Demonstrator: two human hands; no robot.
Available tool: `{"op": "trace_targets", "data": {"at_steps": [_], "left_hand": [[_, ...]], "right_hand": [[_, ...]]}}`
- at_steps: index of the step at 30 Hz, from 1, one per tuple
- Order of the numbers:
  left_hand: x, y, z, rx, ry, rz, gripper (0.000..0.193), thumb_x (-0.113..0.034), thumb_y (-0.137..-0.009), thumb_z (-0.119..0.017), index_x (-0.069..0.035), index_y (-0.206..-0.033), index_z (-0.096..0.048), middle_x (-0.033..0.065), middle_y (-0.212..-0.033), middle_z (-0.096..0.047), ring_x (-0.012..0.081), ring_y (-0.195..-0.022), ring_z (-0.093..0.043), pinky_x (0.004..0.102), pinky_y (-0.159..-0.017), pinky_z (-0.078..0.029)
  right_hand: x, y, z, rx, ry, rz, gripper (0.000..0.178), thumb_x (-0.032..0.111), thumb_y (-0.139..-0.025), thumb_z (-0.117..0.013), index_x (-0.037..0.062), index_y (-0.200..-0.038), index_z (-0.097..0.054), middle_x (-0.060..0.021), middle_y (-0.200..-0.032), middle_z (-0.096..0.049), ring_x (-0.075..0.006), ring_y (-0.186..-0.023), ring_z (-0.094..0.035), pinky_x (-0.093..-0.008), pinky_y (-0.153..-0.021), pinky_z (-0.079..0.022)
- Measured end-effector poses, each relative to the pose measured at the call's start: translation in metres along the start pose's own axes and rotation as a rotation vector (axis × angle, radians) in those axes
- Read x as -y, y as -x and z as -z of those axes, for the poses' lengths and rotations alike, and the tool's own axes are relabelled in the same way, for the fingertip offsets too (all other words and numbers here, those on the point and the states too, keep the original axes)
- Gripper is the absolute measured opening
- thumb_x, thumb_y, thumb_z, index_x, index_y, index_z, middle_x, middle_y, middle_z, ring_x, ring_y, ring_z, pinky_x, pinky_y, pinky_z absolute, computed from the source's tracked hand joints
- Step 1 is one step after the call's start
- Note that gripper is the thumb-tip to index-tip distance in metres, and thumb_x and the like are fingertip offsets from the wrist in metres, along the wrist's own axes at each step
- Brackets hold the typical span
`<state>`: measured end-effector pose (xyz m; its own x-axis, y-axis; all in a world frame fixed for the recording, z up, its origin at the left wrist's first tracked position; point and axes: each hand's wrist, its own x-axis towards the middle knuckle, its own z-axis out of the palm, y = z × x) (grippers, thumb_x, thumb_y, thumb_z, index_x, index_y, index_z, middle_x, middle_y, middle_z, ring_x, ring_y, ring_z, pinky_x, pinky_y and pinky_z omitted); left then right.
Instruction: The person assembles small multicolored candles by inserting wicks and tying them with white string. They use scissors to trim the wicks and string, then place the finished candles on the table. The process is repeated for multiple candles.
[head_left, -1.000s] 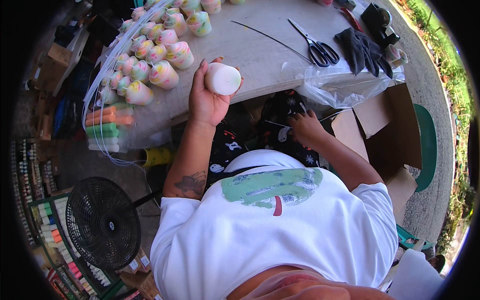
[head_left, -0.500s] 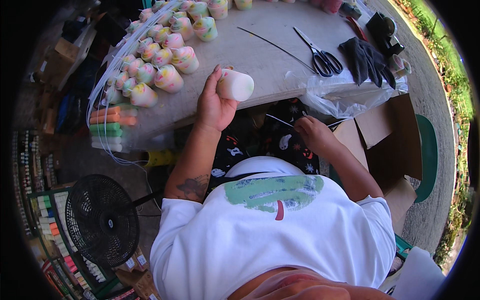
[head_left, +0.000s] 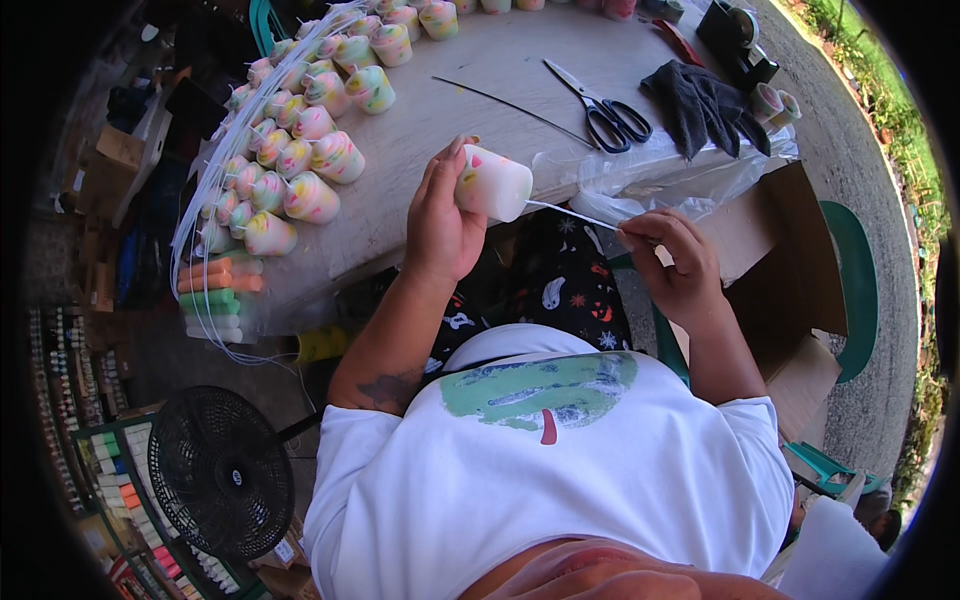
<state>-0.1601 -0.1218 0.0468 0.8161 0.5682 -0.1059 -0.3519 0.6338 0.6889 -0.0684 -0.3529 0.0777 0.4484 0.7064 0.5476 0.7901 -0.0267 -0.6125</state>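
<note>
My left hand [head_left: 444, 222] is closed around a white candle [head_left: 494, 186] with pink and yellow flecks, tipped so its flat base faces right. Pinched between the fingers of my right hand [head_left: 676, 252] is a thin white wick [head_left: 570, 212]. The wick's far end meets the candle's flat base; whether it has gone inside cannot be made out. Both hands are above my lap, at the table's near edge. Many similar flecked candles [head_left: 312, 197] with wicks on top stand in rows at the left of the table [head_left: 420, 130].
Long white wicks [head_left: 222, 150] lie over the candles, beside orange and green sticks [head_left: 208, 282]. A thin metal rod [head_left: 510, 108], scissors [head_left: 600, 112], a dark glove [head_left: 700, 105] and clear plastic [head_left: 640, 182] lie rightward. A cardboard box [head_left: 790, 260] stands right, a black fan [head_left: 222, 472] lower left.
My right hand has moved up and right, bringing the wick to the candle's base. My left hand has shifted slightly right with the candle. The whole view has turned a little.
</note>
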Motion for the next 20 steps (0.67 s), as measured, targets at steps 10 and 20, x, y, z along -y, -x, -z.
{"op": "trace_targets", "data": {"at_steps": [10,20], "left_hand": [[0.002,0.006,-0.006,0.032,0.000,-0.065,0.035,-0.028,-0.094,-0.054,-0.001,-0.114,-0.048,0.0111,-0.105,-0.054,0.0241,-0.100,-0.058,0.0386,-0.090,-0.049],[0.006,0.005,-0.007,0.034,-0.032,-0.087,0.037,-0.032,-0.093,-0.056,-0.001,-0.113,-0.052,0.0131,-0.106,-0.057,0.0267,-0.103,-0.059,0.0401,-0.092,-0.047]], "right_hand": [[-0.006,-0.001,-0.001,0.007,-0.006,0.025,0.015,-0.006,-0.080,-0.064,0.0011,-0.093,-0.061,-0.0106,-0.084,-0.062,-0.0220,-0.073,-0.064,-0.0287,-0.061,-0.052],[-0.008,0.001,-0.001,0.032,-0.003,0.002,0.015,-0.004,-0.080,-0.064,0.0021,-0.094,-0.061,-0.0111,-0.086,-0.062,-0.0232,-0.075,-0.064,-0.0295,-0.064,-0.052]]}}
